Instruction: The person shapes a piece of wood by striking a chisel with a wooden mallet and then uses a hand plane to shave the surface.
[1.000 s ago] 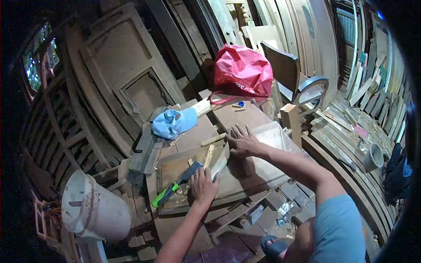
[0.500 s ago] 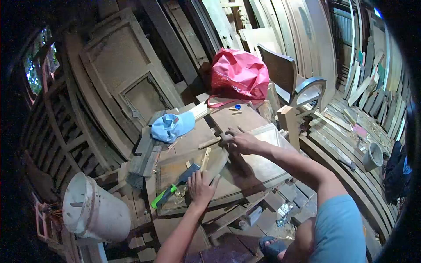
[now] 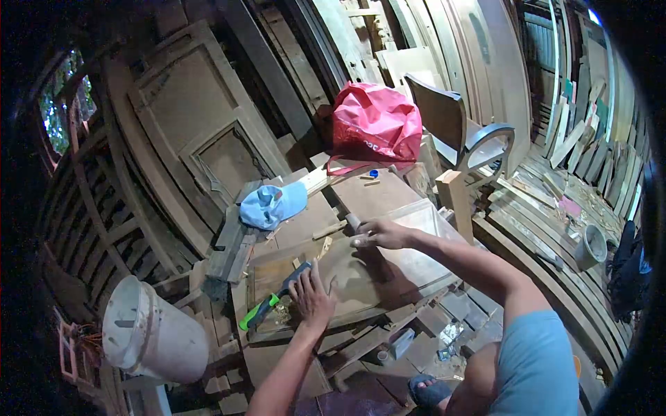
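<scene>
Wooden panel (image 3: 354, 284): we should keep steady; left hand (image 3: 311, 298), fingers spread, near green-handled tool (image 3: 261, 310); right hand (image 3: 383, 235) curled, grip unclear.

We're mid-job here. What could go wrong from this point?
The left hand lies close to the green-handled tool, contact unclear; a shift might knock it or, if its edge is sharp, nick fingers.
Wood shavings on the wooden panel could scratch it if rubbed.
The right hand might sweep aside the nearby loose-looking wood strip.
</scene>
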A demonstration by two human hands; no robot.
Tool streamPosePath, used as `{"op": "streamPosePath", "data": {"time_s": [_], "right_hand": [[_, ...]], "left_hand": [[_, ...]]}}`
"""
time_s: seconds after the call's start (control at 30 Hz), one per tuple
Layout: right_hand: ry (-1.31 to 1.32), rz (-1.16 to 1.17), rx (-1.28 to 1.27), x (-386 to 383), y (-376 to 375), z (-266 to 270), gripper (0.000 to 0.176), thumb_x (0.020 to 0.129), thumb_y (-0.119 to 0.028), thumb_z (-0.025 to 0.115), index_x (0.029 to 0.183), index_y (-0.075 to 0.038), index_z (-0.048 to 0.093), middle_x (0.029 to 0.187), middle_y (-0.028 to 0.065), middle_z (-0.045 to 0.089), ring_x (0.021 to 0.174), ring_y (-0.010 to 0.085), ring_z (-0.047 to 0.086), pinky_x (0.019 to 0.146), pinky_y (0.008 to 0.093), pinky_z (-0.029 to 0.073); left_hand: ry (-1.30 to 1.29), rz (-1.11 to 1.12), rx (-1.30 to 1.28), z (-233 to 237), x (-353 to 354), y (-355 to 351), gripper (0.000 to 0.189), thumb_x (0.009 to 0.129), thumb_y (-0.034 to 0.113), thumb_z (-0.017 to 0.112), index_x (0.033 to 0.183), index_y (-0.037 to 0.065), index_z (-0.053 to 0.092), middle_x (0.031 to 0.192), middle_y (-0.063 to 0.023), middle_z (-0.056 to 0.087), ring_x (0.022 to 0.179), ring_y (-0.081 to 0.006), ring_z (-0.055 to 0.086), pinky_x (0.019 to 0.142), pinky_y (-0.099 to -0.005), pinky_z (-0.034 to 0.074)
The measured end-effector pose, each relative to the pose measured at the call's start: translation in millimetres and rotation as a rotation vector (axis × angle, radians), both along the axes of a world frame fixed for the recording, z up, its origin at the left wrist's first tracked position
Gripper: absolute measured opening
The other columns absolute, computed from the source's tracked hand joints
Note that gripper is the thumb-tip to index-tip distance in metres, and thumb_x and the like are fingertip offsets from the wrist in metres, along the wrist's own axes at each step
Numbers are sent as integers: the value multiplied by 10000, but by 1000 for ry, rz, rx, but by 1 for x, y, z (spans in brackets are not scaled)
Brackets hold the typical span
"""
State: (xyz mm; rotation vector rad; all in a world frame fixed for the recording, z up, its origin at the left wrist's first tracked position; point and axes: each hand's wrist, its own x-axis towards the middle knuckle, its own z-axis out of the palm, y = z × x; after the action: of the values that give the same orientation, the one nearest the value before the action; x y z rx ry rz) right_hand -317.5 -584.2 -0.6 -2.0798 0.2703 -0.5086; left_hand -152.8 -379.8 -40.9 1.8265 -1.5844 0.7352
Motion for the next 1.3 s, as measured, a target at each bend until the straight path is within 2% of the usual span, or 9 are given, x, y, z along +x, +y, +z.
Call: {"op": "streamPosePath", "data": {"time_s": [0.13,0.2,0.37,0.63,0.83,1.0,1.1,1.2,1.3], "right_hand": [[71,-69,-62,10,1,-6,537,917,-520,515,845,5,605,720,70,541,733,145,516,699,339,442],[-33,-199,214,15,9,0,533,932,-510,488,865,4,615,724,86,564,760,143,538,709,343,447],[297,-569,-310,28,0,-21,465,870,-416,559,1153,-46,551,995,289,602,932,454,590,795,474,489],[153,-365,-380,43,-33,-56,428,801,-275,638,1141,-54,500,876,251,628,862,421,606,761,501,479],[58,-657,-616,30,-16,-15,526,855,-251,603,1327,-140,402,793,243,577,710,426,577,628,489,467],[305,-167,-486,29,23,2,659,815,-211,603,1417,-247,337,964,236,546,806,417,592,673,476,489],[445,-134,-724,37,46,-22,812,778,-211,622,1470,-286,204,1120,219,478,850,394,602,684,467,527],[392,-168,-826,39,62,-22,806,790,-207,602,1476,-284,186,1119,227,471,848,385,606,671,473,530],[423,-197,-792,36,47,-19,589,830,-183,556,1386,-222,368,982,211,552,810,359,621,639,456,526]], "left_hand": [[9,44,157,-14,9,-2,616,821,295,632,1368,110,420,1055,-146,517,976,-309,516,844,-461,384],[-4,47,150,-10,7,-3,578,826,290,631,1346,112,453,1019,-143,525,948,-304,525,807,-442,403],[71,4,255,-12,9,-7,449,860,311,591,1253,99,547,942,-135,538,911,-312,524,777,-456,404],[160,12,302,-2,3,-3,422,867,288,554,1236,84,564,985,-175,533,962,-350,518,825,-499,403],[105,38,280,-5,1,-2,342,807,157,574,1124,36,617,977,-144,514,970,-317,488,823,-456,387],[276,39,448,3,-6,-3,406,842,187,528,1214,29,570,1027,-210,521,1008,-365,504,860,-478,405],[321,-27,367,-1,-13,-6,311,834,153,556,1088,-20,600,1006,-244,525,986,-397,517,841,-484,424],[436,-45,380,-1,-15,-4,234,817,121,580,981,-45,597,990,-276,523,972,-425,518,816,-489,435],[417,-71,221,-13,-15,-5,253,820,136,580,1009,-31,588,1012,-268,516,976,-425,515,823,-490,431]]}}
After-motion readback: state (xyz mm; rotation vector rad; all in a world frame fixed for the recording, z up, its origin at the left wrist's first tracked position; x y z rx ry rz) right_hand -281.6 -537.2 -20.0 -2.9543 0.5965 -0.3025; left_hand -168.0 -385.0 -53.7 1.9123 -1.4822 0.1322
